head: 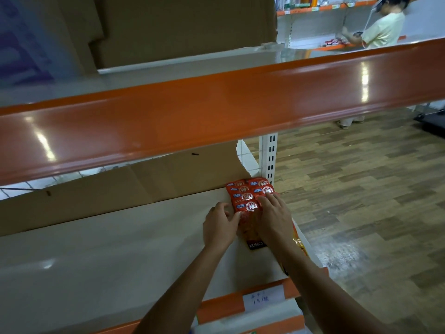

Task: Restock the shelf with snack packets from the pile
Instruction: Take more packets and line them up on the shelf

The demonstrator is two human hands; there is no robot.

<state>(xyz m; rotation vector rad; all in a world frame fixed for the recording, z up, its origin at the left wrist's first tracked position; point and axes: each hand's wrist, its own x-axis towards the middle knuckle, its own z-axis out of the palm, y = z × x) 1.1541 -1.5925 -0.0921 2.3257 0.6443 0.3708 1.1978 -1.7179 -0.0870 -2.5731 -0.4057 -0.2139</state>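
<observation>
Several red snack packets (250, 191) lie overlapped in two rows at the far right end of the white shelf board (108, 242), against the cardboard backing. My left hand (220, 226) touches the left edge of the nearest packet with curled fingers. My right hand (274, 216) lies flat on top of the right row, fingers spread. A packet end with a black label (256, 245) shows below my hands. Under my right forearm a yellow-orange packet (298, 242) peeks out. The pile itself is out of view.
An orange shelf lip (216, 112) crosses the view just above my hands. A white slotted upright (269, 155) stands at the shelf's right end. Cardboard (120, 186) lines the back. A price label (263, 298) sits on the front edge. Another person (380, 27) stands at a far shelf.
</observation>
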